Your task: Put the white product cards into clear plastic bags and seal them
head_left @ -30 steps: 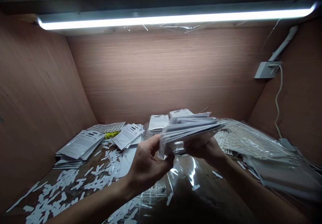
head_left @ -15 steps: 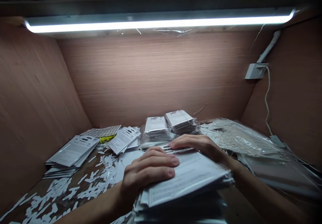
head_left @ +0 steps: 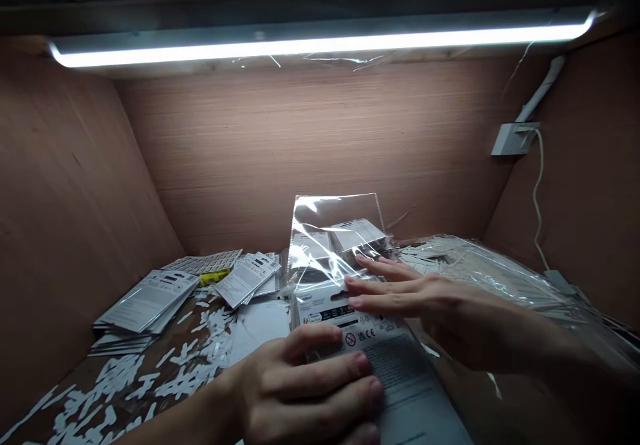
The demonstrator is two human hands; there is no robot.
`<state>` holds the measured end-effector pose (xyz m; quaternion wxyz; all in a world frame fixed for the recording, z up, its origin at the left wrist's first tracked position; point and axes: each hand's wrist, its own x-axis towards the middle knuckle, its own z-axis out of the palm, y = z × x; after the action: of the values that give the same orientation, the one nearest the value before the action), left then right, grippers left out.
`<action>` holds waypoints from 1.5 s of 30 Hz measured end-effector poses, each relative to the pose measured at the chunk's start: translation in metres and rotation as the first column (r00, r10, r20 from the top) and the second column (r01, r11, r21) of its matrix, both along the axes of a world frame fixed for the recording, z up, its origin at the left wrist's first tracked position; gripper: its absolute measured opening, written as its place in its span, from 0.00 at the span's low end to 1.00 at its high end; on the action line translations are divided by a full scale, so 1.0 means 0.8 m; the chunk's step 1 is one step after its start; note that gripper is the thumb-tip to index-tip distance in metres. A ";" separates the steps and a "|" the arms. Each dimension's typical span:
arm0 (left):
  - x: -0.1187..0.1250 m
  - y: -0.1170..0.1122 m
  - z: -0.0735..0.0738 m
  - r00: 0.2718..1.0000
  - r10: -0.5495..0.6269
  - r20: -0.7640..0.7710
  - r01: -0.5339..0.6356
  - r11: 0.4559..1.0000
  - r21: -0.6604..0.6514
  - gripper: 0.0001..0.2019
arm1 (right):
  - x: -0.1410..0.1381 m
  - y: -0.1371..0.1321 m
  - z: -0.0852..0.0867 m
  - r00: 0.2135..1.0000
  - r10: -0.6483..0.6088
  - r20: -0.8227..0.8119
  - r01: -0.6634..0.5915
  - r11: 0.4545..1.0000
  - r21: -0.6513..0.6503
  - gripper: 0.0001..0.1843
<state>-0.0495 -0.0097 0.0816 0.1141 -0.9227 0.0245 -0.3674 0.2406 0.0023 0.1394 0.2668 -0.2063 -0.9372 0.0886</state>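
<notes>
A white printed card in a clear plastic sleeve (head_left: 395,358) lies at the front, with a hang hole and dark print near its top. The sleeve's long transparent flap (head_left: 333,208) stretches up beyond the card, glaring under the lamp. Across the card's left side rests my left hand (head_left: 310,388), its fingers apart on the surface. My right hand (head_left: 400,292) is open, fingers stretched over the card's top right edge and the base of the flap. What lies beneath the card is mostly hidden.
Behind the flap stand two stacks of sleeved cards (head_left: 360,233). More cards (head_left: 147,298) are piled at left, near a yellow item (head_left: 214,276). White paper scraps (head_left: 195,365) litter the left. Clear plastic sleeves (head_left: 480,268) lie at right. A tube lamp (head_left: 320,46) hangs overhead.
The stack's top, seen low and tilted before, now shows a sleeved card facing me with its clear flap extended upward. My left hand has come nearer and lower; the right fingers have spread and straightened.
</notes>
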 end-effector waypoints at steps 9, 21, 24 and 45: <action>0.017 0.002 0.020 0.960 -0.130 -0.247 0.114 0.991 -0.075 0.13 | -0.064 -0.016 -0.020 0.946 -0.230 -0.227 0.293 0.906 0.304 0.25; 0.004 0.015 -0.014 0.949 0.039 0.314 -0.144 0.937 0.319 0.06 | -0.069 -0.003 -0.042 0.993 -0.113 0.032 0.082 0.865 0.496 0.38; -0.001 0.019 -0.007 0.948 0.069 0.312 -0.192 0.903 0.384 0.07 | -0.070 -0.006 -0.044 0.998 -0.046 0.035 0.025 0.886 0.463 0.43; -0.011 0.032 0.021 0.938 0.313 0.151 -0.257 0.917 -0.306 0.21 | -0.070 0.022 -0.041 0.557 -0.703 -0.443 -0.538 0.101 -0.837 0.18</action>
<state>-0.0582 0.0160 0.0980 0.0361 -0.8822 -0.1747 -0.4357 0.1845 0.0203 0.1066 0.4591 -0.3226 -0.3435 0.7531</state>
